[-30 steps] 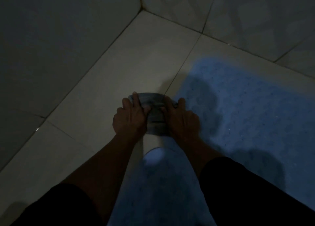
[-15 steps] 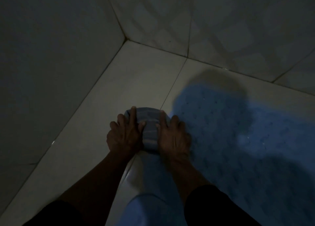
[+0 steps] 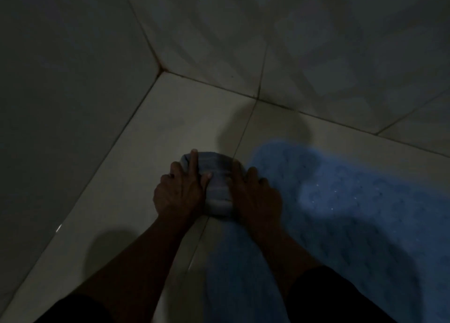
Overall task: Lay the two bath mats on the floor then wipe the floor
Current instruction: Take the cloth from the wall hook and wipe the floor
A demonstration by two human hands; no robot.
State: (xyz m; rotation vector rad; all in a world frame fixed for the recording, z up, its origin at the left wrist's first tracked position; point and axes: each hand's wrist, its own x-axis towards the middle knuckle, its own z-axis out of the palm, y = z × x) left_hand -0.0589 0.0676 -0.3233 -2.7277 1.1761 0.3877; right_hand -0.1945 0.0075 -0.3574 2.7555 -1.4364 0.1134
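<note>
A folded grey striped cloth [image 3: 218, 187] lies on the pale tiled floor [image 3: 175, 118]. My left hand [image 3: 181, 191] presses flat on its left side, index finger stretched forward over the cloth. My right hand [image 3: 255, 193] presses on its right side. A blue bath mat [image 3: 353, 201] is spread on the floor to the right, its left edge beside my right hand. Another bluish mat [image 3: 243, 274] lies between my forearms. The light is dim.
Two tiled walls meet in a corner [image 3: 159, 68] ahead of the cloth. The left wall [image 3: 60, 103] runs close beside my left arm. Dark sleeves cover my upper arms at the bottom edge.
Both hands have pushed the cloth forward across the floor toward the corner. The view has tilted up, so more wall shows.
</note>
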